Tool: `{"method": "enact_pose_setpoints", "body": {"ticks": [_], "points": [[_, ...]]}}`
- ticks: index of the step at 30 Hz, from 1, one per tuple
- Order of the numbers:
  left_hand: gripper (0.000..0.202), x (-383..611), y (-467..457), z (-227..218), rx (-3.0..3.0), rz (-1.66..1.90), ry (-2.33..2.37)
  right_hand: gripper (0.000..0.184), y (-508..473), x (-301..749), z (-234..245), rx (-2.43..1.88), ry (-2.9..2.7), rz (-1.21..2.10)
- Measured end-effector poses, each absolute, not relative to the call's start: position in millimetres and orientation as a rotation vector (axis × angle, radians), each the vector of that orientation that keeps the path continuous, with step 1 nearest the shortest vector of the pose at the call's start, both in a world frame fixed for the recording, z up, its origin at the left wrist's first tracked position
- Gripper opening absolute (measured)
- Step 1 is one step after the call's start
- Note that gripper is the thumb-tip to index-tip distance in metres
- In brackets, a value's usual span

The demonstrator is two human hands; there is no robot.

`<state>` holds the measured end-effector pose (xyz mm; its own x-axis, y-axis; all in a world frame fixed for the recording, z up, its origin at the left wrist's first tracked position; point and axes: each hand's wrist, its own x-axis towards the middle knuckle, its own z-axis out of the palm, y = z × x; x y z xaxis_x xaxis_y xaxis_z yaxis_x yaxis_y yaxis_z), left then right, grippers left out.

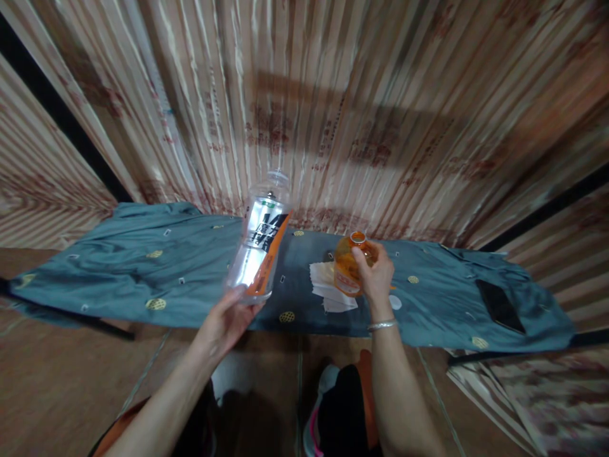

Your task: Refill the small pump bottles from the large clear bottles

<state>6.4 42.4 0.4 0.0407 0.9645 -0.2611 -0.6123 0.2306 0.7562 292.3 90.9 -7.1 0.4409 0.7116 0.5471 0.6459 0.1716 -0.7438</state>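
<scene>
My left hand is closed round the bottom of a tall clear plastic bottle with a silver, black and orange label, held tilted up over the near edge of a low bench. My right hand grips a small orange bottle with an open neck, standing on the bench. A silver bracelet sits on my right wrist. White folded paper sheets lie just left of the orange bottle.
The low bench is covered with a blue-grey patterned cloth. A black phone lies on its right end. A small white disc lies near my right wrist. Striped curtains hang behind. My knees and shoes are below.
</scene>
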Motion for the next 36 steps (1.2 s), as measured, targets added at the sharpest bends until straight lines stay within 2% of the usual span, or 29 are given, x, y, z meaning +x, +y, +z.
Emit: {"method": "enact_pose_setpoints", "body": {"ticks": [8, 18, 24, 31, 36], "points": [[0.059, -24, 61, 5, 0.589, 1.433, 0.959, 0.067, 89, 297, -9, -1.528, -1.213, 0.088], [0.057, -27, 79, -16, 0.584, 1.485, 1.041, 0.067, 88, 304, -10, -1.53, -1.167, 0.081], [0.041, -17, 88, -18, 0.554, 1.434, 1.014, 0.064, 87, 312, -11, -1.537, -1.174, 0.108], [0.035, -13, 95, -9, 0.529, 1.477, 0.982, 0.076, 85, 319, -9, -1.488, -1.184, 0.278], [0.041, -17, 105, -19, 0.547, 1.498, 1.05, 0.085, 85, 324, -11, -1.433, -1.23, 0.415]]}}
